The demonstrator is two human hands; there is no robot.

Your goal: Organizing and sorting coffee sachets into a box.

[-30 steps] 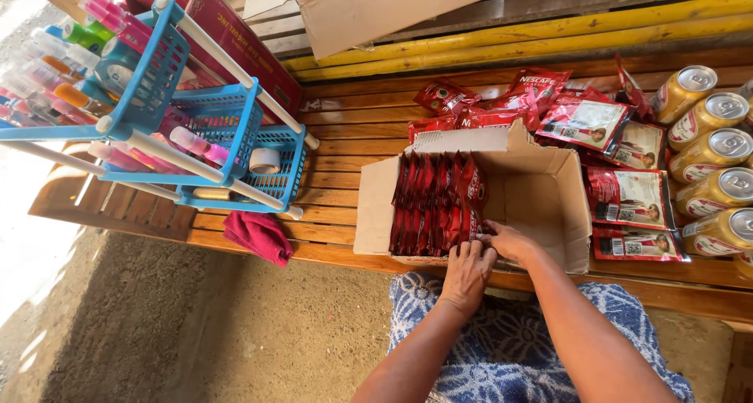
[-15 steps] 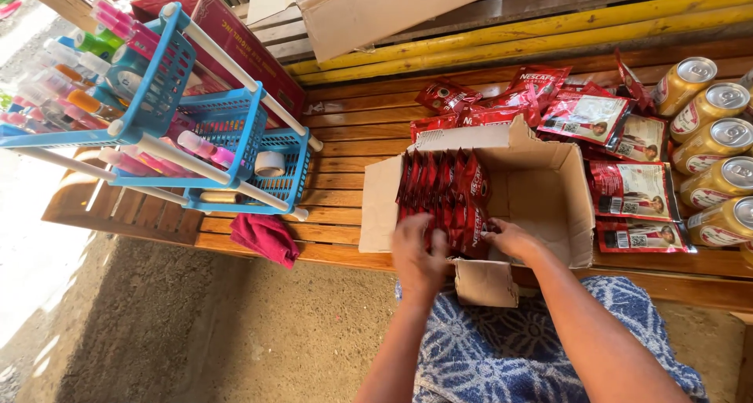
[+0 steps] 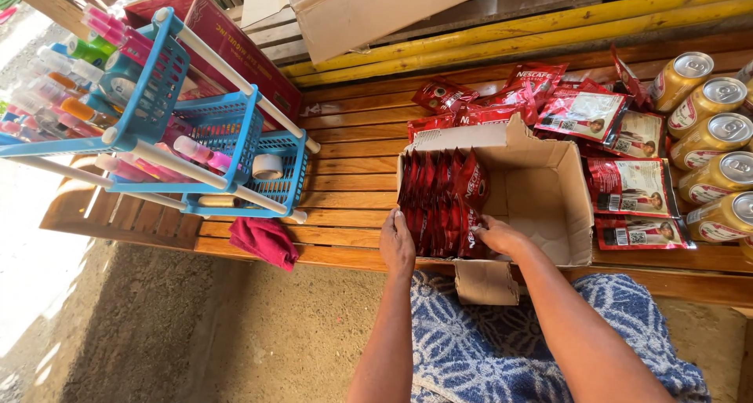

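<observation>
Fingers [image 3: 394, 232] of your left hand [image 3: 398, 248] lie together and flat against the near left end of the open cardboard box [image 3: 549, 191], pressing on the outer side of the packed row rather than gripping anything. Far to the left of them, a blue plastic rack [image 3: 227, 136] full of small bottles stands on the wooden bench [image 3: 345, 176], with a crumpled dark red cloth [image 3: 265, 242] lying at the bench's front edge just below it. Inside the box, red sachets [image 3: 439, 203] stand upright in a tight row filling its left half, while the right half shows bare cardboard. Your right hand [image 3: 498, 235] reaches into the box at the row's right end, its fingers curled around the last sachet there. Behind and right of the box, more red packets [image 3: 580, 113] lie loose on the slats, and gold drink cans [image 3: 710, 140] lie in a stack at the far right.
</observation>
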